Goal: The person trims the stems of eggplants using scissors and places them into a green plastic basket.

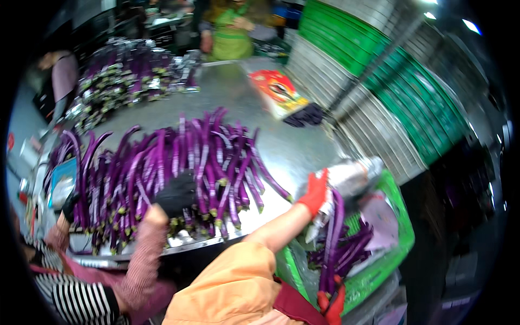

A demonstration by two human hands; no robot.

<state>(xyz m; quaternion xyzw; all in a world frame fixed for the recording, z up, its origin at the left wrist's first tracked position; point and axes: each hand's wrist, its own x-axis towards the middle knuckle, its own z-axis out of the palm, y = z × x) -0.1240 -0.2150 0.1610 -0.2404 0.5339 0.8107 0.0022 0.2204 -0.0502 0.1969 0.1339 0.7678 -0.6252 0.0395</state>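
My left hand (316, 194), in a red glove, is at the rim of a green crate (405, 230) and grips a crumpled clear plastic sheet (351, 174). Low in the view, my right hand (332, 304), also red-gloved, closes round the lower ends of a few long purple eggplants (331, 244) that stand up along the crate's inside. More eggplants (355, 250) lie in the crate on plastic lining, beside a pale sheet (379, 219). Motion blurs the fingers somewhat.
A metal table (227, 89) bears a wide heap of eggplants (179, 162) and a wrapped pile (130, 73) behind. A co-worker's black-gloved hand (176, 195) is over the heap. A red-and-white bag (279, 92) and dark cloth (304, 115) lie near stacked crates (379, 81).
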